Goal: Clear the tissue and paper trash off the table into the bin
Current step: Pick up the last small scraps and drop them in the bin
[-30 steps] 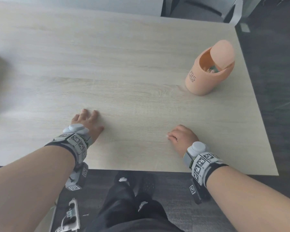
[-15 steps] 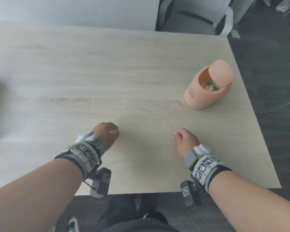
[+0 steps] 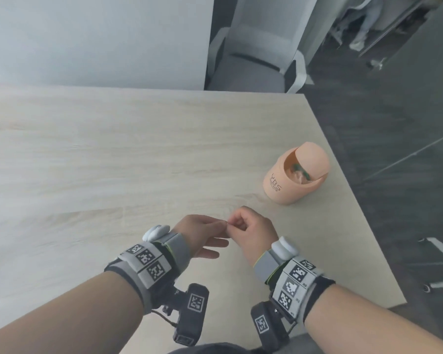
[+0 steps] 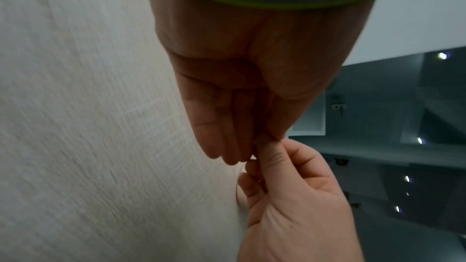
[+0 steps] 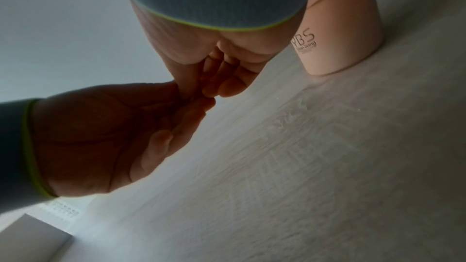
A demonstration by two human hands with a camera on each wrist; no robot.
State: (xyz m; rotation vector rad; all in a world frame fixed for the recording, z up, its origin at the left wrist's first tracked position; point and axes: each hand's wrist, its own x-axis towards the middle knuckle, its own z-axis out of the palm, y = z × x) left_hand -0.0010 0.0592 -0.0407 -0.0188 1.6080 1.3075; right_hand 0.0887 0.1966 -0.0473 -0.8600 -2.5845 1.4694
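Note:
A peach bin (image 3: 292, 180) with a swing lid stands near the table's right edge, and crumpled trash (image 3: 299, 172) shows through its opening. It also appears in the right wrist view (image 5: 348, 27). Both hands hover above the table (image 3: 113, 162), left of and nearer than the bin. My left hand (image 3: 207, 233) has its fingers stretched out towards the right one. My right hand (image 3: 238, 223) has curled fingers, and its thumb and forefinger pinch at the left fingertips (image 4: 235, 158). Whether anything lies between them is too small to tell. No tissue or paper shows on the tabletop.
A grey chair (image 3: 256, 62) stands beyond the table's far edge, beside a pale partition (image 3: 95, 39). Dark floor (image 3: 394, 123) lies to the right of the table. A white flat object (image 5: 30, 236) shows in the right wrist view's lower left corner.
Both hands have lifted off the table and come together in the middle. The left hand went from a fist to stretched fingers. The head view has tilted up, and the bin now sits lower in it.

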